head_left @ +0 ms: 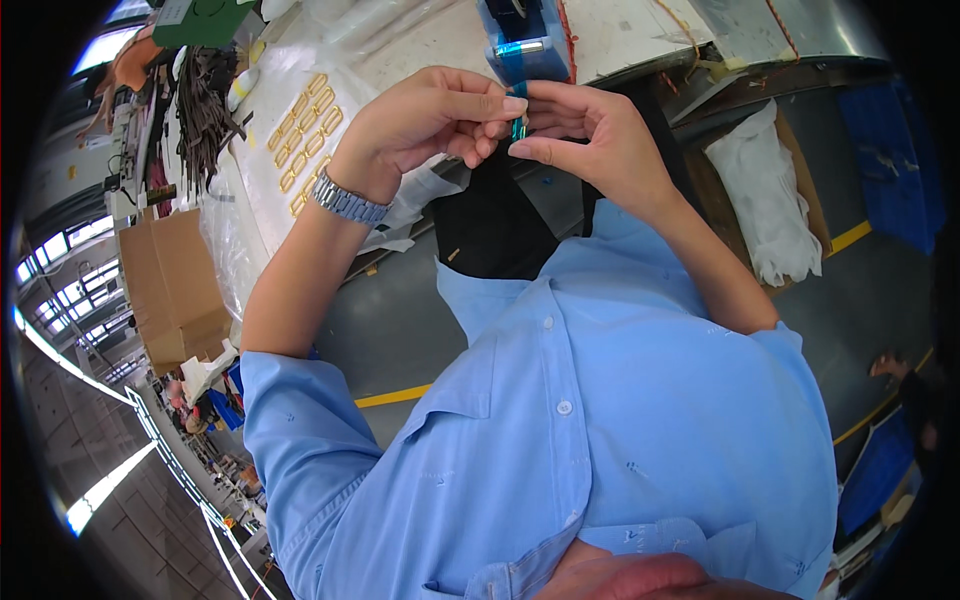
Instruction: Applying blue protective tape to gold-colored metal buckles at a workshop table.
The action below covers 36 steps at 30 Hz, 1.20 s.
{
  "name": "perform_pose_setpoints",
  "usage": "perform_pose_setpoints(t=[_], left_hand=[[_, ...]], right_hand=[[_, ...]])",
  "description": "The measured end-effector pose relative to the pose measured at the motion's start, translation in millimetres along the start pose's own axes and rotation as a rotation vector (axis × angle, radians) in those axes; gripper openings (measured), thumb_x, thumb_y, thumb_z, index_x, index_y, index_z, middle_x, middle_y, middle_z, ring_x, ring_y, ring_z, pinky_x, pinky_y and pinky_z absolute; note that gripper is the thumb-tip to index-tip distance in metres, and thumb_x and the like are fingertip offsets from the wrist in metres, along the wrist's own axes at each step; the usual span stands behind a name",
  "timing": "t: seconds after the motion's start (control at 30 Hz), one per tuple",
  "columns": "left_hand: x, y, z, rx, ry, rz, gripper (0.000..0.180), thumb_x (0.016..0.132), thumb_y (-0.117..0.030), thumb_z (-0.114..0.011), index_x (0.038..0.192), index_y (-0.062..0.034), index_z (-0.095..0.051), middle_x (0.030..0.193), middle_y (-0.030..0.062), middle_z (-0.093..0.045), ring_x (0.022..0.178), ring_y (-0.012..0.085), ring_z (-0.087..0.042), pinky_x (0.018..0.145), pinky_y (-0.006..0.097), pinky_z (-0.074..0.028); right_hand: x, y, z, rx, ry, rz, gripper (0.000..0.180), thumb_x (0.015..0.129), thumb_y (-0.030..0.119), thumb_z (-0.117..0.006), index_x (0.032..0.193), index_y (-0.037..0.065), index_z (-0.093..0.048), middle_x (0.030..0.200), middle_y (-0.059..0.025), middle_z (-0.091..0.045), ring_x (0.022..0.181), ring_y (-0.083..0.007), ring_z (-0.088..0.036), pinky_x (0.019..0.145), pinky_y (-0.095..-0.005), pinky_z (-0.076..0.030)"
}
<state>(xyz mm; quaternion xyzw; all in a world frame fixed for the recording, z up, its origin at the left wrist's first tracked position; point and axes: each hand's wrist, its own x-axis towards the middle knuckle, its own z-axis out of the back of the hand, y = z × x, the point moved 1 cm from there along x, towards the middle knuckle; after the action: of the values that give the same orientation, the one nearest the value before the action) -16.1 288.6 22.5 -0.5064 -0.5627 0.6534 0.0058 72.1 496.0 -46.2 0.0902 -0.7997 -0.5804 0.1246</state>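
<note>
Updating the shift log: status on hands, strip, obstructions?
Left hand pinching shiny blue-green strip; right hand alongside, grip unclear. Blue dispenser just beyond. No obstruction visible.

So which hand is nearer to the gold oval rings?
Left. The left hand is to the right of the gold oval rings, apart from them; the right hand is farther right, past the left hand.

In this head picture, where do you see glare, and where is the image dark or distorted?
Head view: a ceiling lamp at lower left burns out to white; head view: the metal wristwatch and blue-green strip glint; head view: corners fall to black, and the windows at left look tilted and squeezed.
</note>
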Motion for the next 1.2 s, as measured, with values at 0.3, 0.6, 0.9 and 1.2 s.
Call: perform_pose_setpoints(t=[0.3, 0.6, 0.9, 1.2], left_hand=[[11.5, 0.4, 2.9, -0.159, 0.006, 0.059, 0.024, 0.100, -0.021, -0.078, 0.086, -0.0038, -0.069, 0.072, -0.0001, -0.062, 0.059, 0.0088, -0.061, 0.049, 0.021, -0.048], [13.7, 5.0, -1.4, -0.387, -0.018, 0.114, 0.018, 0.100, -0.017, -0.077, 0.091, -0.0033, -0.069, 0.071, -0.0025, -0.057, 0.057, 0.0057, -0.050, 0.046, 0.019, -0.036], [9.3, 6.6, -5.4, -0.424, -0.002, 0.093, 0.019, 0.100, -0.016, -0.078, 0.091, -0.0026, -0.068, 0.072, -0.0020, -0.059, 0.059, 0.0056, -0.051, 0.048, 0.019, -0.038], [16.0, 2.9, 2.4, -0.407, -0.025, 0.144, 0.020, 0.098, -0.016, -0.080, 0.089, -0.0038, -0.067, 0.070, -0.0022, -0.060, 0.058, 0.0068, -0.056, 0.047, 0.018, -0.042]], right_hand=[[3.2, -3.6, -2.6, -0.168, -0.114, 0.162, 0.049, 0.093, 0.011, -0.083, 0.134, -0.009, -0.066, 0.108, -0.0128, -0.080, 0.101, -0.0162, -0.078, 0.093, -0.0295, -0.061], [1.2, 0.9, -6.2, -0.174, -0.154, 0.051, 0.054, 0.094, 0.007, -0.082, 0.140, -0.011, -0.061, 0.114, -0.0151, -0.079, 0.104, -0.0153, -0.076, 0.096, -0.0288, -0.059], [5.2, -6.0, -5.5, -0.122, -0.159, 0.162, 0.049, 0.091, 0.011, -0.085, 0.133, -0.007, -0.067, 0.107, -0.0127, -0.081, 0.097, -0.0147, -0.078, 0.089, -0.0282, -0.061], [7.0, -0.9, -4.8, -0.307, -0.171, 0.182, 0.043, 0.092, 0.011, -0.085, 0.128, -0.007, -0.071, 0.102, -0.0116, -0.082, 0.093, -0.0134, -0.078, 0.087, -0.0267, -0.060]])
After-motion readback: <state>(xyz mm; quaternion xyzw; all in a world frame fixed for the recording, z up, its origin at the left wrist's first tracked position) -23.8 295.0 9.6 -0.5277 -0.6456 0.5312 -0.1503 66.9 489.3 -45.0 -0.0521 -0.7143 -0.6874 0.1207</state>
